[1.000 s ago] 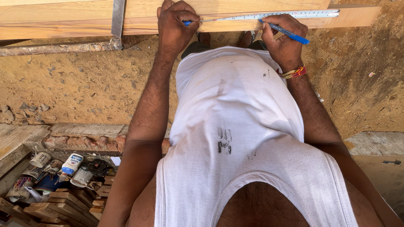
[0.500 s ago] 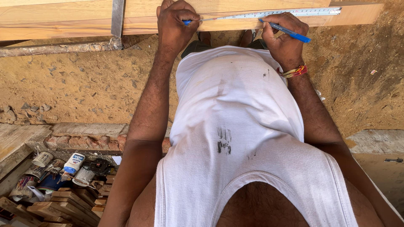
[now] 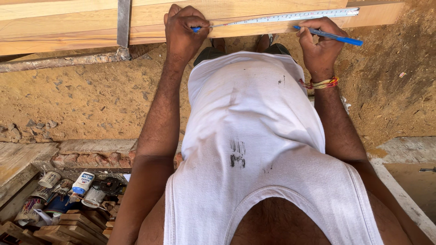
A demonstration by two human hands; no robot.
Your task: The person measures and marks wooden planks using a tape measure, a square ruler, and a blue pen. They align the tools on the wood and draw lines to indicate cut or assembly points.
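My left hand point(image 3: 184, 29) is closed around a blue tape-measure case and presses it onto a long pale wooden plank point(image 3: 63, 22) at the top of view. The metal tape blade point(image 3: 290, 17) runs right from that hand along the plank. My right hand point(image 3: 318, 43), with a red and yellow thread band at the wrist, grips a blue pen point(image 3: 334, 37) whose tip rests on the plank just under the blade. A white sleeveless shirt fills the middle of the view.
A metal clamp bar point(image 3: 123, 22) crosses the planks at left, above a rusty pipe point(image 3: 59, 61). Sandy ground lies below. At lower left sit cans, a white glue bottle point(image 3: 83, 182) and stacked wood offcuts point(image 3: 59, 227) by a brick ledge point(image 3: 91, 156).
Nothing clear: both hands keep their grips at the same places on the plank, and only the view shifts very slightly.
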